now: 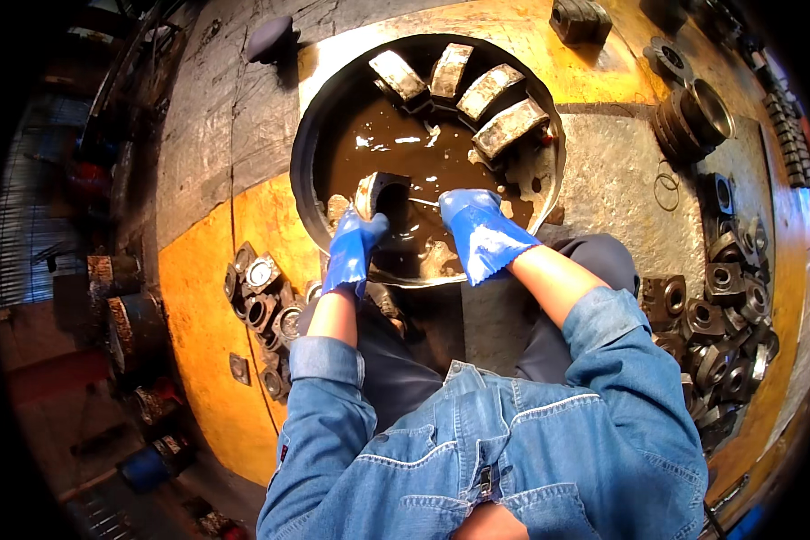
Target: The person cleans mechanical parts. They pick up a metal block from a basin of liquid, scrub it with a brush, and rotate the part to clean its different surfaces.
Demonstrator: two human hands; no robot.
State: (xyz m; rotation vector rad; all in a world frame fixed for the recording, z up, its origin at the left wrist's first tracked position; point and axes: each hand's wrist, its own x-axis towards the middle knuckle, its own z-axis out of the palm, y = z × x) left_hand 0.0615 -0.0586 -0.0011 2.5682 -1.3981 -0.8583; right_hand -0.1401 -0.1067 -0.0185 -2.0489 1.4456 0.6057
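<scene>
A wide round tub (303,202) of murky brown liquid stands in front of me, between my knees. My left hand (357,241), in a blue rubber glove, is closed on a dirty metal block with a curved hollow (369,193), held over the liquid near the tub's left side. In a matching glove, my right hand (473,214) is wrapped round a tool whose thin, pale shaft (423,202) points left toward that block; its handle is hidden in the fist. Several similar grimy metal blocks (510,129) sit in a row inside the tub's far right side.
Piles of greasy metal parts with round holes lie on the floor to the left (263,273) and right (722,281). A ribbed metal cylinder (693,121) and a thin wire ring (666,191) are beyond the tub's right side. A dark rounded object (269,40) stands far left.
</scene>
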